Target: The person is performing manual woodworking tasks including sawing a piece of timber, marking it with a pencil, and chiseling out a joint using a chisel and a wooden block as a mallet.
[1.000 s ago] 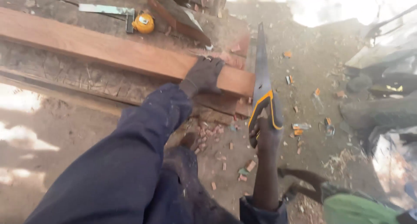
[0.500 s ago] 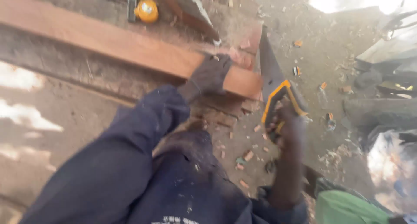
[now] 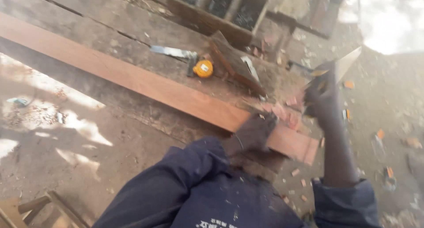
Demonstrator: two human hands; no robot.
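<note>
Left hand: the left hand (image 3: 255,131) lies flat, fingers spread, pressing on the plank (image 3: 145,84) near its cut end, as it did half a second ago.
Right hand: the right hand (image 3: 321,97) is closed round the handle of the saw (image 3: 341,65). A moment ago it hung low beside the plank's end with the blade pointing up along the board; it has now come up and back, above and to the right of the end.
Saw: blurred with motion. Only the pale tip of the blade shows clearly, slanting up and right, clear of the wood.
Plank: long reddish board lying slantwise on the bench (image 3: 110,24), far end running off at the upper left, near end under the left hand. It has not shifted.
View: the head has lifted, so more of the bench shows than before.
Tape: a yellow tape measure (image 3: 203,69) sits behind the plank, touching a metal square (image 3: 174,53).
Block: a dark wooden wedge (image 3: 234,64) lies just right of the tape.
Tray: a compartmented box (image 3: 221,9) stands at the bench's far edge.
Ground: wood chips (image 3: 300,175) lie scattered in the dirt below the plank's end.
Sleeves: dark blue sleeves (image 3: 194,184) cover both arms.
</note>
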